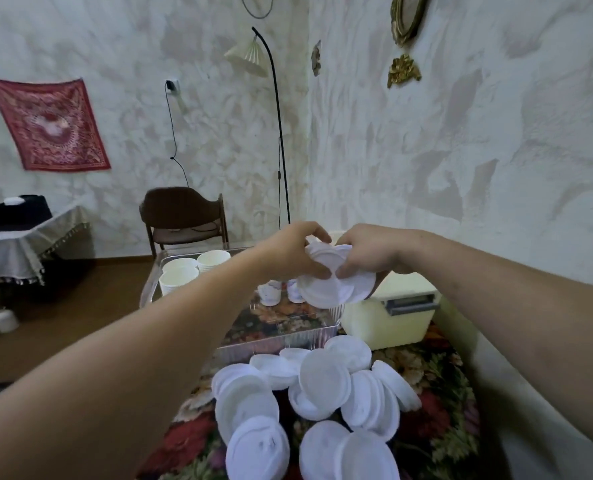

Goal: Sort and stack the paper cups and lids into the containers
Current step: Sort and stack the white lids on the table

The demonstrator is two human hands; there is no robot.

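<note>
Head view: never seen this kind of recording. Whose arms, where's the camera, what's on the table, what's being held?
There is no machine here. A person wears a wide-angle camera on the head, so you look forward and down along their own bare arms. Both hands meet over the table: the left hand and the right hand together grip a small stack of white lids. Below them lies a loose pile of lids on a floral tablecloth. Farther back stand a clear container, a clear tray holding paper cups, and a cream box on the right.
</note>
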